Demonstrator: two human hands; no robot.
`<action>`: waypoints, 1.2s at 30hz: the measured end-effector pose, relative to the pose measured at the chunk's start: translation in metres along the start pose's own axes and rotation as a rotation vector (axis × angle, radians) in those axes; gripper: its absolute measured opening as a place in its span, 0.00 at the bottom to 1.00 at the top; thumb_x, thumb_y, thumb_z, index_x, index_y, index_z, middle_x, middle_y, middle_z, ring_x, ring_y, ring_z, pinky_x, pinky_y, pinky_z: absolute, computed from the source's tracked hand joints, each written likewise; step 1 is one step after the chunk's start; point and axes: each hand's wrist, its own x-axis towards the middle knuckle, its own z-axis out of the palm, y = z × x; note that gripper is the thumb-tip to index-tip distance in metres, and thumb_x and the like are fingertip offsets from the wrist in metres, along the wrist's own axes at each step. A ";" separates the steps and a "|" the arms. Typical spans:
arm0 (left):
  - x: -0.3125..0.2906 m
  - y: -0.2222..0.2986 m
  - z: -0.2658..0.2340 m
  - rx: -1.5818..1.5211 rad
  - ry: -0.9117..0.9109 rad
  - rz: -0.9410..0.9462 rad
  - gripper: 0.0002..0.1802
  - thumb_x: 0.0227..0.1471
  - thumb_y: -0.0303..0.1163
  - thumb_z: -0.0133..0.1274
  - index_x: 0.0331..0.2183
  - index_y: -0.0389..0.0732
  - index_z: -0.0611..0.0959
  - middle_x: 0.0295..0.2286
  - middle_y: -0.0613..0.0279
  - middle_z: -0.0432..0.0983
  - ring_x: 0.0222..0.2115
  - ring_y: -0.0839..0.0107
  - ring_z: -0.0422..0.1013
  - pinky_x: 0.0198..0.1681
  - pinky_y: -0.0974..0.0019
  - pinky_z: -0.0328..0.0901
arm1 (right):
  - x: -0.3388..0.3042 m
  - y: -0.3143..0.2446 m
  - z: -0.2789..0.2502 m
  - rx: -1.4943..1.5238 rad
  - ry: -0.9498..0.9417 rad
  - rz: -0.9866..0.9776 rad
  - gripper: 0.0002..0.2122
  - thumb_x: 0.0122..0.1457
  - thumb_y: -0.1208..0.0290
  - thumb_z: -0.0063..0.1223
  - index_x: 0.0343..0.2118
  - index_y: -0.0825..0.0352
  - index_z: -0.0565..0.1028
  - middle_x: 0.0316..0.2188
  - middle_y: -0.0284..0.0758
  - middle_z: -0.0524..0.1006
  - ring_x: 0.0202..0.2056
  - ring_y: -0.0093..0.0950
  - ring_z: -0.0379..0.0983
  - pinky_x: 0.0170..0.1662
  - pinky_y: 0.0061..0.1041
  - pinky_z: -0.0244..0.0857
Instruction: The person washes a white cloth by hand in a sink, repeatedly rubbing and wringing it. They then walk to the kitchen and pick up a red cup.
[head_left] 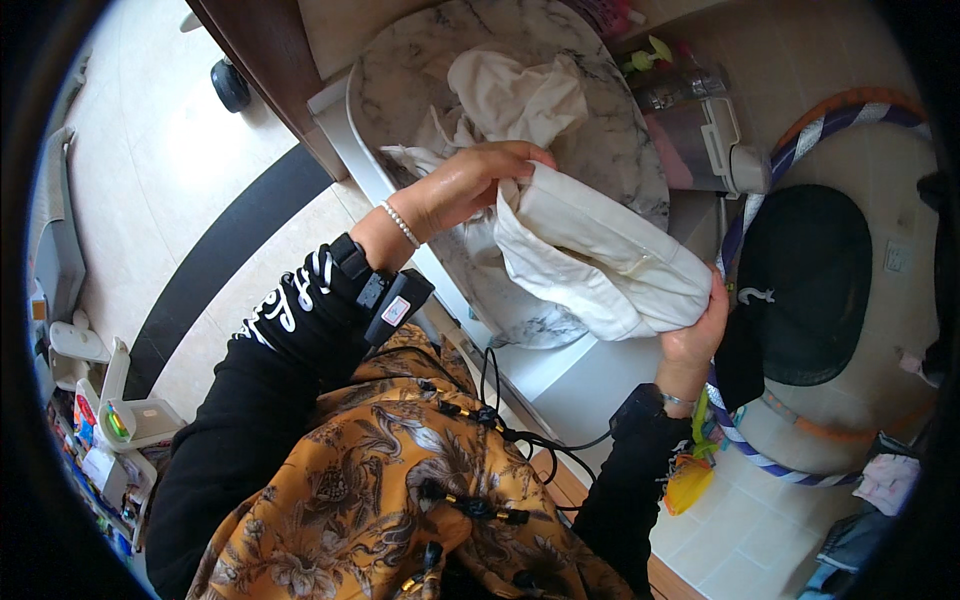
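Head view: a white cloth (600, 240) is held stretched between two bare hands, right of the centre of the frame, above a marble-patterned oval surface (630, 130). The left hand (470, 185), above the centre of the frame, pinches the cloth's upper-left corner between thumb and fingers. The right hand (695, 330), right of centre and lower, grips the opposite end; its fingers are partly hidden by the fabric, so their exact closure cannot be told. A second, crumpled white cloth (520, 100) lies at upper centre on the marbled surface.

Handling, as judged: the held cloth appears soft, limp and light, though wetness would add weight and make it slicker; whether it is damp cannot be told for certain. It is unlikely to break, but loose folds would sag wherever unsupported. The long, flat band along its upper-right side looks thicker and firmer than the rumpled layer at lower left; the two ends of this band offer the surest hold.
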 end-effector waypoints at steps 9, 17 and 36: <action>0.009 -0.004 -0.008 -0.046 -0.131 0.040 0.17 0.52 0.30 0.44 0.44 0.36 0.73 0.41 0.59 0.70 0.43 0.70 0.66 0.48 0.68 0.60 | 0.006 -0.011 -0.004 0.145 -0.044 0.073 0.17 0.62 0.62 0.42 0.48 0.69 0.68 0.45 0.40 0.72 0.47 0.32 0.69 0.52 0.32 0.63; 0.010 0.001 0.006 1.106 0.153 0.823 0.21 0.38 0.28 0.48 0.40 0.40 0.76 0.38 0.54 0.71 0.44 0.57 0.66 0.49 0.59 0.59 | 0.006 -0.018 0.016 0.270 -0.029 0.177 0.19 0.64 0.59 0.38 0.51 0.68 0.67 0.52 0.40 0.68 0.55 0.36 0.63 0.58 0.38 0.56; -0.025 -0.040 0.030 1.329 -0.335 0.769 0.16 0.31 0.22 0.56 0.30 0.48 0.81 0.26 0.68 0.72 0.32 0.66 0.68 0.39 0.61 0.56 | 0.059 0.025 0.016 -0.886 -0.299 0.303 0.23 0.58 0.57 0.50 0.49 0.72 0.68 0.44 0.43 0.73 0.47 0.34 0.68 0.51 0.27 0.60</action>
